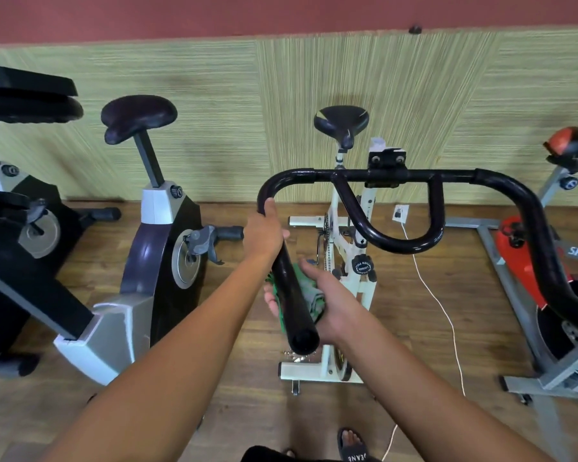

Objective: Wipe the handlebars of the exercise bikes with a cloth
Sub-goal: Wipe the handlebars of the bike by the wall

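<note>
Wooden gym floor, left hand gripping black handlebar, right hand clutching green cloth — wrapped around it

A wooden floor carries four exercise machines in a row along the wall: a dark bike at far left, a black-and-silver bike beside it, a white bike in the middle and a red-and-grey bike at right. A white cord trails over the boards between the last two, and a sandalled foot stands at the near edge.
</note>
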Tool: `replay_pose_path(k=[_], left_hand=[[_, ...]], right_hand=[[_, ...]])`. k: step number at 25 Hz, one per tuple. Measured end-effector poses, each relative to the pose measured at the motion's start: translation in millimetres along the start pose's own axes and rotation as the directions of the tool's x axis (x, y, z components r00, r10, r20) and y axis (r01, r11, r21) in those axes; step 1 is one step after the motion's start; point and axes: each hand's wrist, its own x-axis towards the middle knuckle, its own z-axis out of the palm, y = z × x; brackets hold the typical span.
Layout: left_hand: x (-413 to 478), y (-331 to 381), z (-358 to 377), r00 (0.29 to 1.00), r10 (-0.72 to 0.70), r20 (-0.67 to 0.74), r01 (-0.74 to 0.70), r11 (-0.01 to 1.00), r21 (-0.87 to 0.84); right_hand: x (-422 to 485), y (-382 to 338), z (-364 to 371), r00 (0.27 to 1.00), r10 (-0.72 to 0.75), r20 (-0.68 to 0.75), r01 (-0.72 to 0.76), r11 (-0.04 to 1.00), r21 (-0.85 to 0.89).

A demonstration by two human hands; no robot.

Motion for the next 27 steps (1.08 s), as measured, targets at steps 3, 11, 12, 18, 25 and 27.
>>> replay_pose_path(k=[3, 11, 12, 18, 25, 27], left_hand=[[-2.3, 2.8, 0.2, 0.999, -0.018, -0.034, 0.022, 0.993, 0.119], [-4.1, 4.2, 1.0, 0.997, 0.052, -0.065, -0.037, 0.975, 0.218], [-3.4, 4.1, 1.0, 0.997, 0.049, -0.062, -0.034, 0.975, 0.221], [5.7, -4.0, 5.7, 0.994, 0.075, -0.075, -0.056, 0.973, 0.226], [4.8, -1.5, 6.6, 0.991, 0.059, -0.123, -0.023, 0.96, 0.28], [4.0, 1.0, 5.4, 0.99, 0.025, -0.135, 0.018, 0.952, 0.307]], right_hand=[[19.4, -34.4, 12.6, 0.975, -0.213, -0.058, 0.193, 0.95, -0.246], [19.7, -149.6, 61.0, 0.501, -0.771, 0.394, 0.472, -0.139, -0.871], [24.4, -166.7, 62.8, 0.42, -0.764, 0.49, 0.41, -0.321, -0.854], [85.0, -225.9, 50.4, 0.674, -0.52, 0.525, 0.037, -0.686, -0.727], [112.2, -187.8, 106.0, 0.678, -0.35, 0.647, 0.128, -0.81, -0.572], [115.9, -168.1, 111.5, 0.658, -0.213, 0.722, 0.197, -0.877, -0.438]])
